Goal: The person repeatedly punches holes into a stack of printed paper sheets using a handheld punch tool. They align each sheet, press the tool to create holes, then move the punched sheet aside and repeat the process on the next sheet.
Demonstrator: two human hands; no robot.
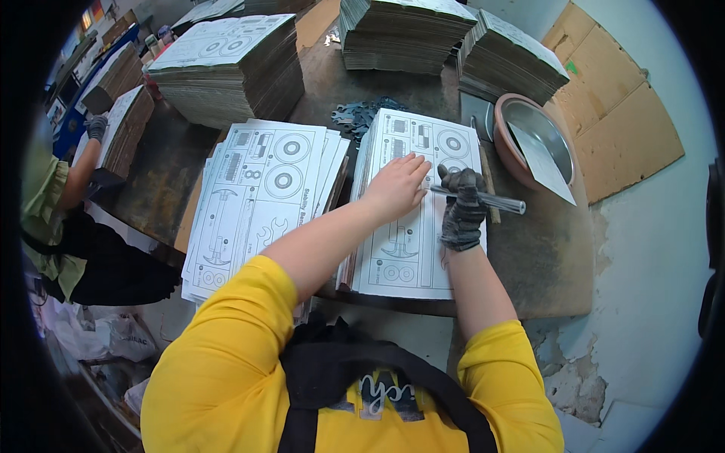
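A stack of printed sheets (408,279) with line drawings of tools and round parts lies in front of me. My left hand (398,187), bare, rests flat on the top sheet with its fingers stretched out. Just right of it, my right hand (463,208) in a dark grey glove is closed round a silver metal rod (504,202). The rod lies nearly level across the sheet; its thin end points left towards my left fingers, and its thick end sticks out past the stack's right edge. My gloved palm is hidden.
A looser, fanned stack of sheets (249,226) lies to the left. Tall stacks (226,60) stand along the back, with a heap of dark cut pieces (362,115) before them. At right is a round basin (521,151) with a card in it. A co-worker's gloved hand (96,128) touches another stack.
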